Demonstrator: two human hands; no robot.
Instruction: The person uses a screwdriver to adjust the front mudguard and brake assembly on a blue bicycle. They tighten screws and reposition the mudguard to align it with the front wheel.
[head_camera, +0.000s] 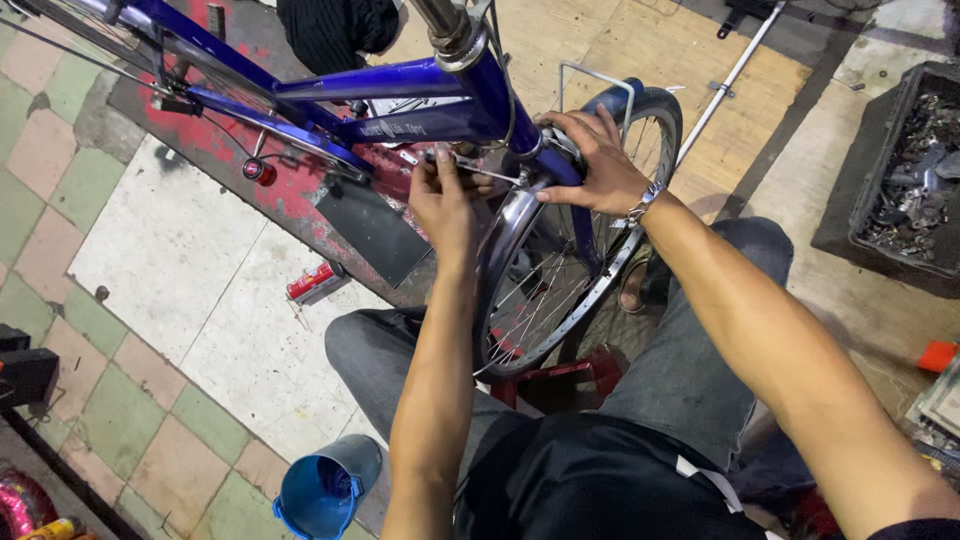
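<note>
Fingers (455, 170) at blue bicycle (420, 100); tiled floor (170, 250).

The bicycle frame (400, 85) is gleaming in glossy blue painted metal, the wheel rim (560, 320) and mudguard (505, 235) are shining as polished chrome, and the blue bucket (325, 490) is looking like smooth plastic on the matt, worn floor tiles (170, 250).

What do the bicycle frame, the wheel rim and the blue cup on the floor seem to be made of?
Bicycle frame: probably metal tube, glossy blue paint with highlights.
Wheel rim: bare shiny metal, likely steel or aluminium.
Blue cup: probably plastic, with a smooth, dull surface.
</note>
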